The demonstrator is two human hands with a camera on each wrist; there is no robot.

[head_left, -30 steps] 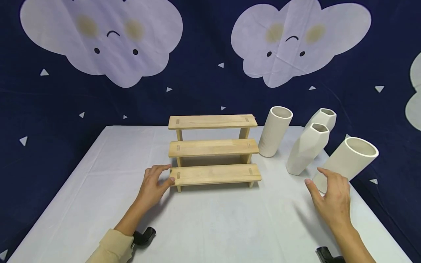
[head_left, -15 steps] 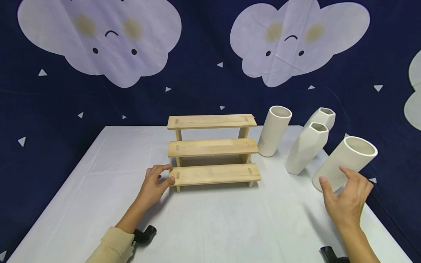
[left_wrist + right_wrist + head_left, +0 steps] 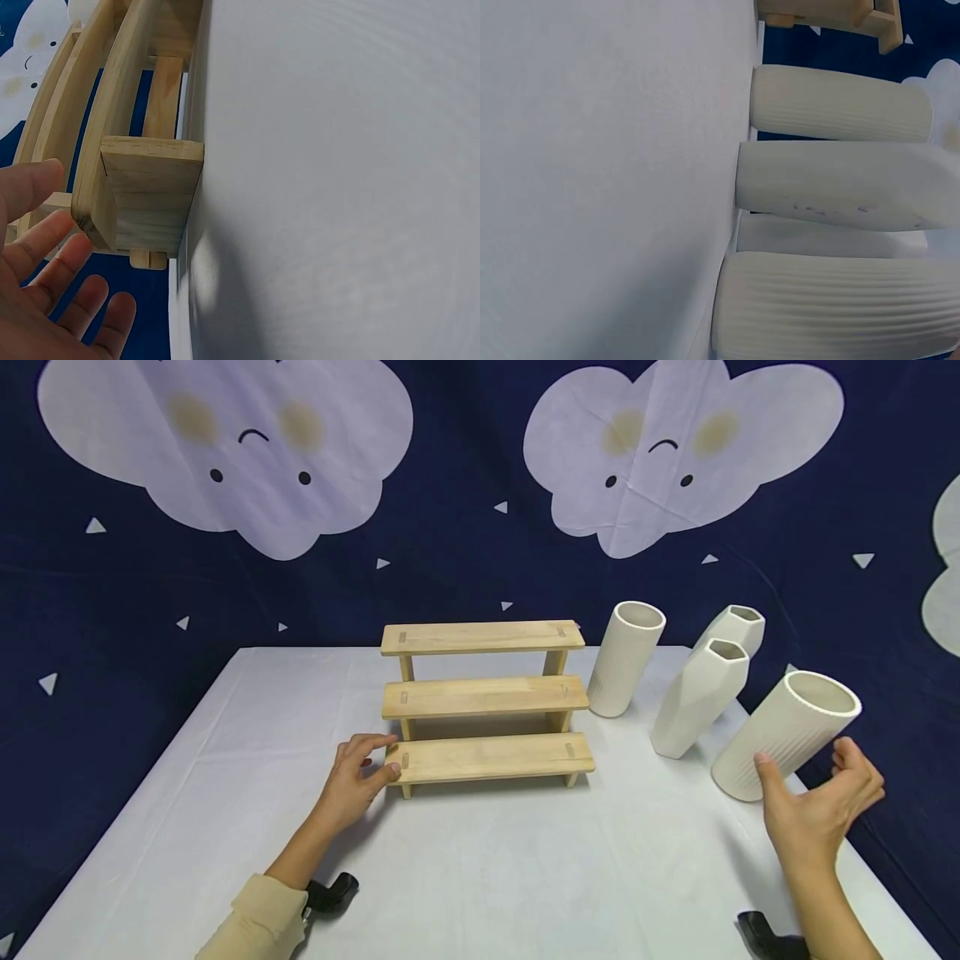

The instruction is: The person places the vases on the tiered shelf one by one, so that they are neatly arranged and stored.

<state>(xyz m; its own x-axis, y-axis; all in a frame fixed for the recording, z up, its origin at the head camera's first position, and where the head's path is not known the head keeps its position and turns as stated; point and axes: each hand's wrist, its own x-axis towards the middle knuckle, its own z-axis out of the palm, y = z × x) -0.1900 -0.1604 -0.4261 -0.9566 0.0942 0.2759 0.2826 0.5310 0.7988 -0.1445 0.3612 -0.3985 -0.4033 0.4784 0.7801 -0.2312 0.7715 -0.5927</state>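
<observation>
No text, label, brand or number can be read. Small dark marks (image 3: 808, 209) on a white vase (image 3: 840, 180), right of centre in the right wrist view, are too blurred to make out as writing.

Change in position of the right hand (image 3: 817, 814) relative to the nearest vase (image 3: 783, 735). One second ago the hand lay before the vase, hiding part of its base; it has since shifted right. The thumb now overlaps the vase's lower right side, and the fingers (image 3: 858, 777) lie beyond that side. The base and ribbed front, left of the hand, are more fully exposed.
</observation>
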